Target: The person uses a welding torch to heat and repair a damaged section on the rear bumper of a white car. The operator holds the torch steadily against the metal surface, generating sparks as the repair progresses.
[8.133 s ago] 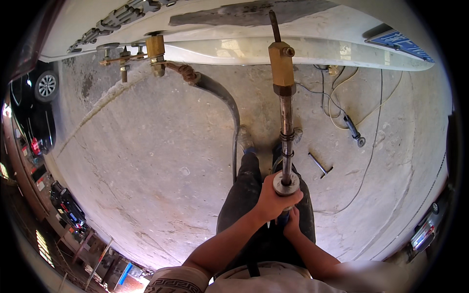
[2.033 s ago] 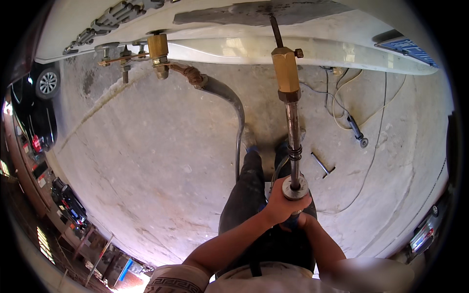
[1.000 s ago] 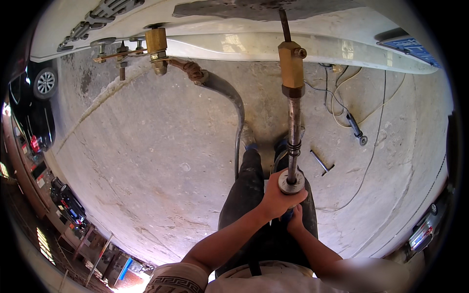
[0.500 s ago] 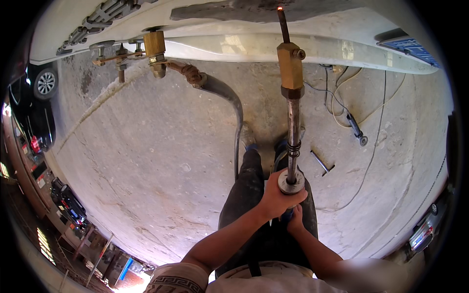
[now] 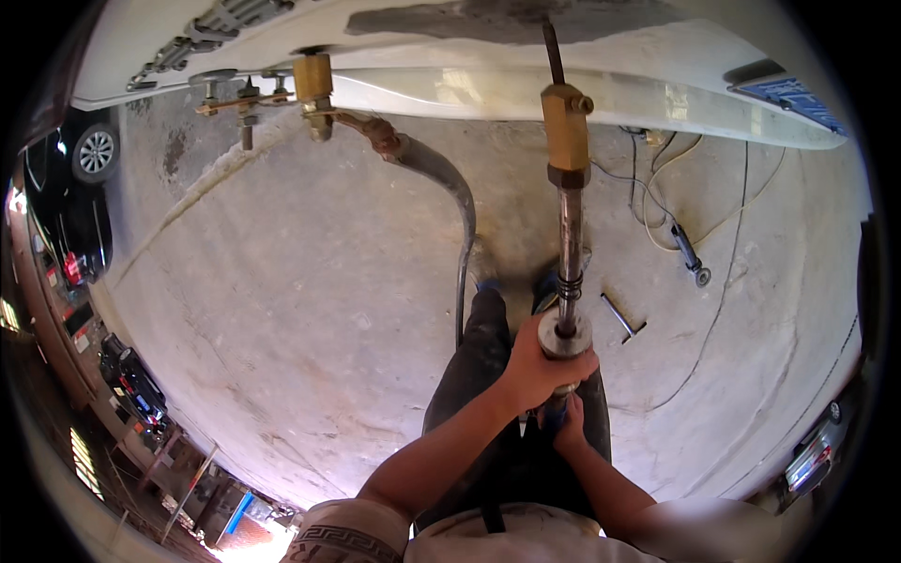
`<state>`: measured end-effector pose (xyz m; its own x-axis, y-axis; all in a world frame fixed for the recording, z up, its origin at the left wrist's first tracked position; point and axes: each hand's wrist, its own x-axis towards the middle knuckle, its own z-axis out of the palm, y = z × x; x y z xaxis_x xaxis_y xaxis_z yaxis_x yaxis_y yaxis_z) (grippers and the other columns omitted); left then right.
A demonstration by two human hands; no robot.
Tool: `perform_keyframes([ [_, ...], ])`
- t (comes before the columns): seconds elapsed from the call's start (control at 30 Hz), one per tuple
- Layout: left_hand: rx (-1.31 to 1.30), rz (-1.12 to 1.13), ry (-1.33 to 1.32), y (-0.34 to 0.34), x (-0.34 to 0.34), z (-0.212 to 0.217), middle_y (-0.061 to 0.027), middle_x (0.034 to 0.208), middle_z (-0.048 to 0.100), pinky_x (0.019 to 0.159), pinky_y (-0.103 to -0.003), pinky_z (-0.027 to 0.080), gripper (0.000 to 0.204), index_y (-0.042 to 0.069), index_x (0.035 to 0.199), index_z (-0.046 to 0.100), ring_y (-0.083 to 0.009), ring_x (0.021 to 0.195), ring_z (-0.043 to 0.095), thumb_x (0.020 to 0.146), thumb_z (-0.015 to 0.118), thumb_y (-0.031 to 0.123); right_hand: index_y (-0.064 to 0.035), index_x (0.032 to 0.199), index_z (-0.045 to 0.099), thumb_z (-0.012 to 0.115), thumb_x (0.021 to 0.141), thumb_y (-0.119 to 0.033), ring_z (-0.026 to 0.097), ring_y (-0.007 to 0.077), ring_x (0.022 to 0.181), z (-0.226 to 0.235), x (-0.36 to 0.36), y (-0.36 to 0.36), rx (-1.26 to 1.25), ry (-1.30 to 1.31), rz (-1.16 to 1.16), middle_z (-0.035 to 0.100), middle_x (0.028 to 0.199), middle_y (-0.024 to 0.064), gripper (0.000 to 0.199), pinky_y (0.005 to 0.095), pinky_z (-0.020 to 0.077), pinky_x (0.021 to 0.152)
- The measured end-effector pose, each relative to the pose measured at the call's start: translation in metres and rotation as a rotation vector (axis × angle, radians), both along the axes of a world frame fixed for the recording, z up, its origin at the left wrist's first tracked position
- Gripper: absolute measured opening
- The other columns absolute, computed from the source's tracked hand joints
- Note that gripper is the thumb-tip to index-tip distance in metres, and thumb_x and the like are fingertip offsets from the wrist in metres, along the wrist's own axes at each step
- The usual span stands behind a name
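Running up the middle of my view: one puller [image 5: 571,230], with steel shaft, brass head and thin far rod. The rod's tip reaches a grey patch [image 5: 450,23] on the white panel [image 5: 450,86]; whether they touch, I cannot tell.

Left hand [image 5: 537,364]: nearer the brass head, fingers closed round the puller's ring-shaped weight [image 5: 553,345]. Right hand [image 5: 570,428]: behind it, wrapped on the blue grip [image 5: 554,414], which I see only in part. Head and rod lie well ahead of both hands.

Markings: one plate [image 5: 793,98], blue with pale characters, skewed at the panel's right end. One sleeve [image 5: 349,533], light, with a dark key-pattern band and partial lettering. One chrome badge [image 5: 214,34], upper left, too oblique for me to read.

Surroundings: one brass clamp [image 5: 313,80], left of the puller, joined to a thick dark cable [image 5: 443,172] hanging toward the left leg [image 5: 472,375]. One copper bar [image 5: 265,100], beside the clamp. On the floor [image 5: 300,310], right: one T-shaped tool [image 5: 622,317], one black power tool [image 5: 689,251], several cords [image 5: 646,202]. One black car [image 5: 80,220], far left. Obstructing: the left hand masks the shaft's rear; the legs block floor beneath the puller.
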<state>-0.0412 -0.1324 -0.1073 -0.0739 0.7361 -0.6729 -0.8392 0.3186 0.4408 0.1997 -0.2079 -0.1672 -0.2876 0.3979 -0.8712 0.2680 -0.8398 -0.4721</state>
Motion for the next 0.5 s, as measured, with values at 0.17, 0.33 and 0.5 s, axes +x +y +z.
perform_keyframes([
  [0.17,-0.025,0.0,0.121,-0.013,0.027,0.001,-0.0029,0.078,0.062,0.065,-0.027,0.05,0.017,0.003,0.085,0.058,-0.0101,0.071,0.061,0.075,0.072,-0.001,-0.0089,0.104,0.058,0.046,0.099,-0.03,0.062,0.0207,0.062,-0.008,0.024,0.011,-0.438,0.139,0.039,0.063,0.081,0.0076,0.024,0.0307,0.0486,0.054],
  [0.33,-0.007,0.023,0.017,-0.006,0.028,0.003,-0.0037,0.079,0.062,0.065,-0.027,0.05,0.016,0.003,0.085,0.058,-0.0107,0.071,0.061,0.075,0.071,-0.002,-0.0055,0.104,0.06,0.051,0.098,-0.036,0.06,0.0148,0.065,-0.039,0.039,0.036,-0.887,0.4,0.28,0.062,0.077,0.0052,0.033,0.0286,0.0465,0.055],
  [0.5,-0.019,0.022,0.106,-0.014,0.024,-0.009,0.0009,0.078,0.061,0.067,-0.025,0.049,0.02,0.004,0.088,0.058,-0.0061,0.072,0.057,0.078,0.074,0.001,0.0001,0.107,0.06,0.05,0.101,-0.038,0.062,0.0123,0.082,-0.016,0.018,-0.007,-0.096,-0.043,-0.129,0.064,0.091,0.0064,0.04,0.0276,0.049,0.073],
])
